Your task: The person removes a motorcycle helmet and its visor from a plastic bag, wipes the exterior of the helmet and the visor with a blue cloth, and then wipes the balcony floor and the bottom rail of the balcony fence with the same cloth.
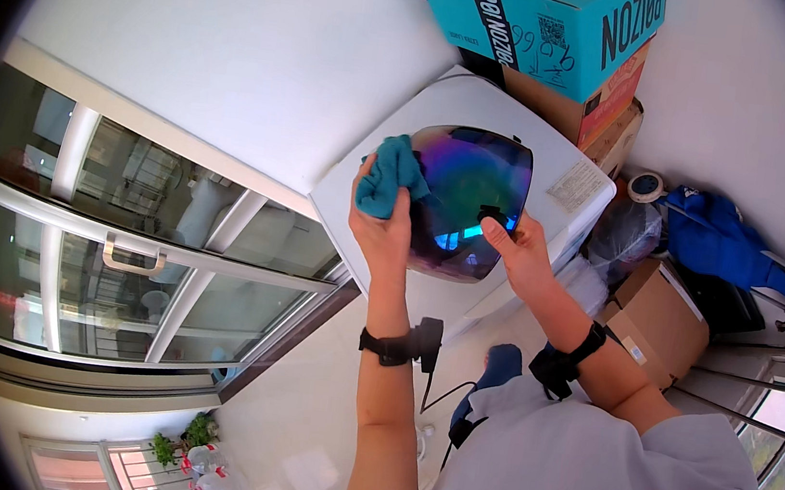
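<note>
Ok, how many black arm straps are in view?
2: the left strap around the left forearm, whose left hand holds the teal cloth; the right strap around the right forearm, whose right hand grips the dark visor-like piece.

There are two hands (382, 232), one cloth (387, 179), one tinted visor (471, 191) and two wristbands (388, 349).

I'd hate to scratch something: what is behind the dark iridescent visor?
Around the visor, the top of the white appliance shows behind it. Whatever lies directly behind its dark surface is covered. The teal cloth in the left hand hides part of its left edge.
</note>
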A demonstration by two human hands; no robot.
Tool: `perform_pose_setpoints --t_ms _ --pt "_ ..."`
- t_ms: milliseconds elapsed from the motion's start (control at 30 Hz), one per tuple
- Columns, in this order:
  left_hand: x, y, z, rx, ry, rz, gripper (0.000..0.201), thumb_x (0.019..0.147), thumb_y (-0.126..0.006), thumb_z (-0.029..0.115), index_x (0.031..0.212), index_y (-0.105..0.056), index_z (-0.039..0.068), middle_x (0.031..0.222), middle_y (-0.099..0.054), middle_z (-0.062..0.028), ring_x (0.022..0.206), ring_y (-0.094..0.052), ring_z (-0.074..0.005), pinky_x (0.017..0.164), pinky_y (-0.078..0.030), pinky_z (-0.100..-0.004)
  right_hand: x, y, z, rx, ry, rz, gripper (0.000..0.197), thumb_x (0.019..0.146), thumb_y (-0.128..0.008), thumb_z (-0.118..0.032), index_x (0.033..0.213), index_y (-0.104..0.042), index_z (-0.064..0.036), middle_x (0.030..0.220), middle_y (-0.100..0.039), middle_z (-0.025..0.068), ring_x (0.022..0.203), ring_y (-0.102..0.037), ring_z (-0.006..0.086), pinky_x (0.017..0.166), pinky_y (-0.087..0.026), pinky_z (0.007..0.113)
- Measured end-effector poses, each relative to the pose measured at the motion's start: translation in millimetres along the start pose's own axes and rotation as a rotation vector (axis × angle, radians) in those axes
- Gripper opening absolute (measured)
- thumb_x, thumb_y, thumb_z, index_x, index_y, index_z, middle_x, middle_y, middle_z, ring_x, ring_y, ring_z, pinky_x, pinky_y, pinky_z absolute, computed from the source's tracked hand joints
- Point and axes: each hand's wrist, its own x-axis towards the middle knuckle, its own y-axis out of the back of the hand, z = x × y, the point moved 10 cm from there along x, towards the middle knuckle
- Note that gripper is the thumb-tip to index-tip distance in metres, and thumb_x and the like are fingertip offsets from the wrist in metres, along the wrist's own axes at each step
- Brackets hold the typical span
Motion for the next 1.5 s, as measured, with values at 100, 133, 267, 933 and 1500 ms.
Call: perform_pose_setpoints --t_ms 100,133,267,933,1500 --pt "-3 -35 49 0.434 -0.429 -0.211 0.051 0.067 -0.064 0.0 0.117 -0.056 0.004 0.122 -0.055 -0.0148 0.122 -0.045 -0.0348 0.1 -0.035 -0.041 1 -12 -2 -0.096 0.003 -0.112 0.034 0.087 -0.063 -0.025 0.108 -0.056 0.0008 0.102 -0.054 0.0013 0.085 -0.047 0.0081 0.073 -0.04 0.025" --pt "-22 -65 70 0.551 -0.601 -0.372 0.051 0.066 -0.065 0.002 0.117 -0.056 0.006 0.121 -0.056 -0.015 0.121 -0.045 -0.0355 0.1 -0.036 -0.0414 1 -15 -1 -0.108 -0.009 -0.153 0.034 0.087 -0.064 -0.025 0.106 -0.057 0.0015 0.103 -0.053 0.0018 0.085 -0.046 0.0085 0.072 -0.04 0.025" --pt "24 -42 55 0.56 -0.332 -0.217 0.045 0.066 -0.066 0.006 0.111 -0.059 0.007 0.11 -0.061 -0.0152 0.102 -0.058 -0.0331 0.086 -0.046 -0.0359 3 -18 -9 -0.125 0.119 -0.2 0.03 0.088 -0.062 -0.022 0.105 -0.058 0.003 0.107 -0.051 0.0041 0.093 -0.048 0.01 0.076 -0.041 0.025" --pt "-50 92 -28 0.306 -0.29 0.356 0.047 0.077 -0.059 -0.005 0.123 -0.048 0.001 0.129 -0.048 -0.0173 0.117 -0.048 -0.0266 0.099 -0.036 -0.0335 37 30 38 1.045 -0.223 -0.069 0.044 0.094 -0.048 -0.025 0.131 -0.04 -0.0027 0.134 -0.044 0.0143 0.123 -0.042 0.031 0.105 -0.032 0.046" --pt "-8 35 36 0.25 -0.407 -0.106 0.05 0.064 -0.057 -0.006 0.114 -0.057 0.002 0.119 -0.057 -0.0175 0.114 -0.053 -0.0282 0.095 -0.041 -0.034 58 14 -39 0.642 -0.232 -0.182 0.04 0.093 -0.048 -0.017 0.128 -0.041 0.0019 0.124 -0.052 0.0164 0.111 -0.054 0.0293 0.095 -0.044 0.041"
